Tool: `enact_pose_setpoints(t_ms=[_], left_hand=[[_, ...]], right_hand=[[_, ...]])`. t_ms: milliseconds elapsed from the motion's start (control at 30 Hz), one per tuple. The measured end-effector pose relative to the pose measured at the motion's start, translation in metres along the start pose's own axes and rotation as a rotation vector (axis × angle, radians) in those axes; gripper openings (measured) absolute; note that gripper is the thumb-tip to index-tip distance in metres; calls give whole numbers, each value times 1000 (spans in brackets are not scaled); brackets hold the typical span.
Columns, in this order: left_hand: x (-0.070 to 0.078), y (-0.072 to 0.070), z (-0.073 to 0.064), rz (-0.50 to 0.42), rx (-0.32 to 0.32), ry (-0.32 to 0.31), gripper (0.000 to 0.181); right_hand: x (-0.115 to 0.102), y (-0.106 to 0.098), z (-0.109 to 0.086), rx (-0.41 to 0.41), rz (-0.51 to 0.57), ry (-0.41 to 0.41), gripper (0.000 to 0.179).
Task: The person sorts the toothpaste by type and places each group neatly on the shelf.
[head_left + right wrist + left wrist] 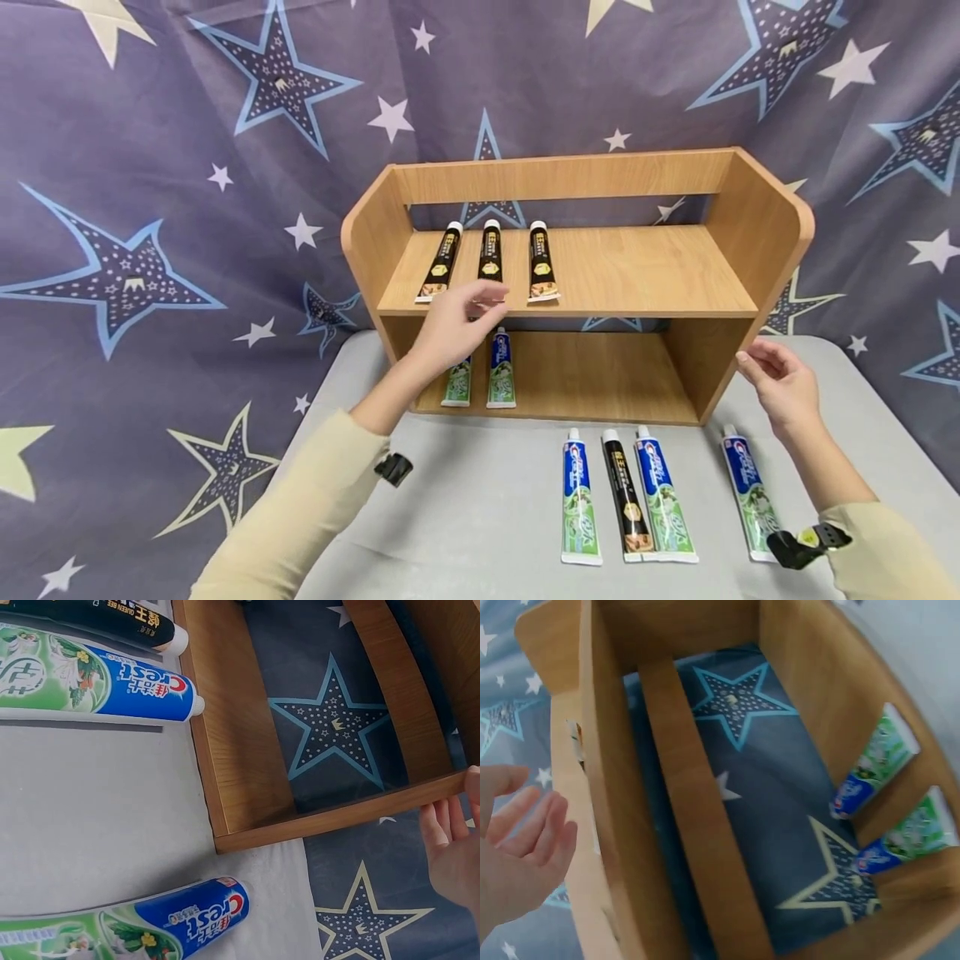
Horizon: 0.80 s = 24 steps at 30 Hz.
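Note:
A wooden two-tier shelf [637, 271] stands on the table. My left hand [461, 325] is at the front edge of its upper board, fingers loosely bent and holding nothing. It overlaps the lower end of the middle black toothpaste tube [491, 250]; another black tube [441, 262] lies to its left and a third [542, 260] to its right. On the lower board lie two blue-and-green Crest toothpaste tubes [502, 375], one partly hidden by this hand. My right hand [787, 387] holds the front edge of the right side panel, thumb at the edge and fingers on the outer face.
In front of the shelf, on the grey-white table [457, 525], lie a Crest tube [580, 500], a black tube [626, 500] and a second Crest tube [666, 500] beside it. Another Crest tube [748, 492] lies near my right forearm. A star-patterned curtain [187, 358] hangs behind.

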<state>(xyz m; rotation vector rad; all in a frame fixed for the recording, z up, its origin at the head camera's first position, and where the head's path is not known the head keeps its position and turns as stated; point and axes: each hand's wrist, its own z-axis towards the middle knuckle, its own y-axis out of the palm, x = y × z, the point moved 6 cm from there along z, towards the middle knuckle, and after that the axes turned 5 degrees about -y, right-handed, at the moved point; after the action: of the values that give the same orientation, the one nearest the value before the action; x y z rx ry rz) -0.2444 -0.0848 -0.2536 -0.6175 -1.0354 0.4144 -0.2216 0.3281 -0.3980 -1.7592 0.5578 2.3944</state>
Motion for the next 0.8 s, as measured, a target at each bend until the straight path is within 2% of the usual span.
enact_pose_setpoints(t_ms=[200, 333, 467, 600, 800], left_hand=[[-44, -20, -42, -38, 168, -63, 20], [-73, -32, -63, -44, 262, -97, 18], [-98, -41, -81, -52, 330, -138, 18], [-121, -48, -92, -109, 378, -192, 20], [-143, -61, -93, -220, 453, -291, 25]], right_hand=[[3, 2, -2, 9, -39, 4, 31], [1, 1, -1, 15, -71, -5, 31], [-2, 1, -1, 14, -82, -2, 30], [-1, 0, -1, 11, -77, 4, 31], [-2, 2, -1, -24, -3, 21, 31]])
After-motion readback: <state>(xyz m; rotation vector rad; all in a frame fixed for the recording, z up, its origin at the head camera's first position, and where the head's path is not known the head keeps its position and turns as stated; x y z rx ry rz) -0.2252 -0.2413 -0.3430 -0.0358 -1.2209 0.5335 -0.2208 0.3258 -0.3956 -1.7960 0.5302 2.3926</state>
